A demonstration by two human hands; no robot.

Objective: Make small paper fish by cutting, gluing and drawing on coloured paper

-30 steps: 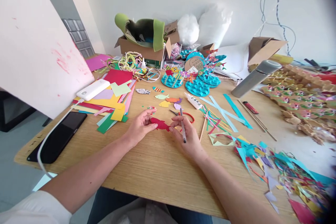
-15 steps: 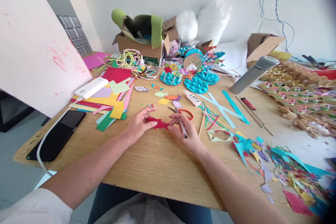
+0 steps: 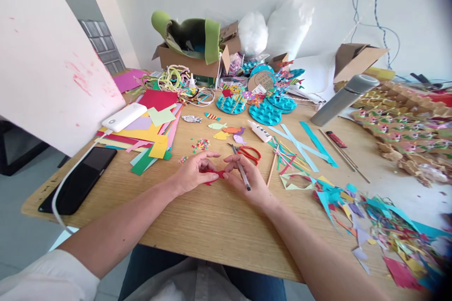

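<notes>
A red paper fish (image 3: pixel 212 178) is held low over the wooden table, partly hidden by my fingers. My left hand (image 3: pixel 196 171) grips its left part between thumb and fingers. At its right end, the fingertips of my right hand (image 3: pixel 247 176) pinch the paper, and a pen (image 3: pixel 243 175) rests in that same hand. Beyond the hands lie small paper fish, among them a yellow one (image 3: pixel 221 136) and a purple one (image 3: pixel 239 139). Red-handled scissors (image 3: pixel 251 152) lie just past my right hand. Tiny coloured paper bits (image 3: pixel 201 145) are scattered beyond my left hand.
Coloured paper sheets (image 3: pixel 158 99), a white power bank (image 3: pixel 124 117) and a black phone (image 3: pixel 79 181) are at the left. A glue bottle (image 3: pixel 260 131), paper strips (image 3: pixel 310 146) and a grey flask (image 3: pixel 344 99) stand or lie to the right, with paper scraps (image 3: pixel 384 225) nearer.
Both hands have moved slightly toward me with the red fish, which is now tilted and more covered by fingers. More of the coloured bits shows beyond my left hand.
</notes>
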